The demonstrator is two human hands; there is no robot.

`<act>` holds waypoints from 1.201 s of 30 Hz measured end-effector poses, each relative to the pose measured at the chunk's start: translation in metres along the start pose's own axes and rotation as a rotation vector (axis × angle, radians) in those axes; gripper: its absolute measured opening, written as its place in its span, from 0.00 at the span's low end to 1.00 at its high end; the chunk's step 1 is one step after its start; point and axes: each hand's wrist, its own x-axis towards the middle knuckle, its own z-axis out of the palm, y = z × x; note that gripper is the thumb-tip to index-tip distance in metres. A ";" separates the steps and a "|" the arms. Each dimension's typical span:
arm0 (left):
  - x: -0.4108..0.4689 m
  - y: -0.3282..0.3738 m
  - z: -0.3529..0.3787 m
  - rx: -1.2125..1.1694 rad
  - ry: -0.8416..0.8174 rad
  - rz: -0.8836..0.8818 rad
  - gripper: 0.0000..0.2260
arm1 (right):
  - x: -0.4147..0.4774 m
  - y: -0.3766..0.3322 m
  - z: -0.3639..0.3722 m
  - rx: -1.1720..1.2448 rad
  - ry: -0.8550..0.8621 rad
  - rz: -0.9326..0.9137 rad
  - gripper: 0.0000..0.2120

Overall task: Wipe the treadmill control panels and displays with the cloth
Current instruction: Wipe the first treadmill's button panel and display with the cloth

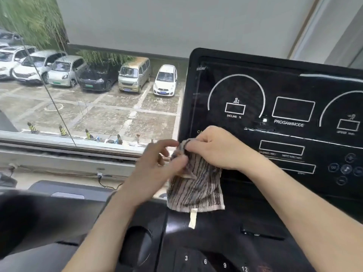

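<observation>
A big black display panel (275,85) stands up on the right. It is shiny and has white lines on it: two round curves, some boxes, and the words INCLINE % and PROGAM/MODE. A group of round buttons (346,168) sits at its lower right. Below the panel, the treadmill's black front has a deep cup hole (137,246) and white numbers (205,262) 3, 6, 9 and 12.

The cloth (196,189) hangs in front of the panel's lower left corner. I cannot tell if it touches the panel. It is striped brown and pale, and a small white tag (193,217) hangs from its bottom edge. The right hand (214,148) grips the top of the cloth with curled fingers. The left hand (155,169) pinches the cloth's left edge with its thumb, and its other fingers are loosely spread.

Behind is a wide window (88,107) with a pale blind (176,22) pulled partway down. Outside, cars (165,80) are parked in a row on a paved lot.
</observation>
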 end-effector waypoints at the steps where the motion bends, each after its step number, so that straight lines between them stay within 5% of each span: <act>1: -0.004 0.007 0.007 0.034 -0.071 0.012 0.12 | 0.000 -0.003 0.001 0.051 -0.037 0.000 0.24; 5: 0.006 -0.001 -0.006 -0.062 0.062 -0.038 0.02 | 0.000 -0.005 -0.011 0.069 0.004 -0.040 0.18; 7: 0.019 -0.007 -0.018 -0.009 0.164 -0.070 0.07 | 0.004 -0.002 -0.018 0.028 0.084 -0.043 0.10; 11: 0.049 -0.013 -0.008 0.478 0.595 -0.007 0.12 | 0.025 0.005 -0.005 -0.299 0.506 -0.077 0.07; 13: 0.048 -0.020 0.010 0.515 0.745 0.101 0.13 | 0.032 0.010 0.007 -0.455 0.709 -0.115 0.13; 15: 0.035 -0.024 0.034 0.277 0.617 0.127 0.12 | 0.035 0.016 0.012 -0.525 0.848 -0.163 0.16; 19: 0.035 -0.044 0.079 -0.120 0.244 0.055 0.30 | 0.036 0.029 0.015 -0.668 0.952 -0.302 0.10; 26: 0.079 -0.033 0.071 -0.201 0.269 0.072 0.15 | 0.045 0.044 -0.018 -0.638 0.772 -0.197 0.29; 30: 0.126 0.027 0.052 -0.168 0.294 0.149 0.17 | 0.050 0.039 -0.059 -0.611 0.791 -0.091 0.39; 36: 0.200 0.121 0.012 -0.036 0.239 0.199 0.20 | 0.047 0.051 -0.126 -0.633 0.654 0.058 0.40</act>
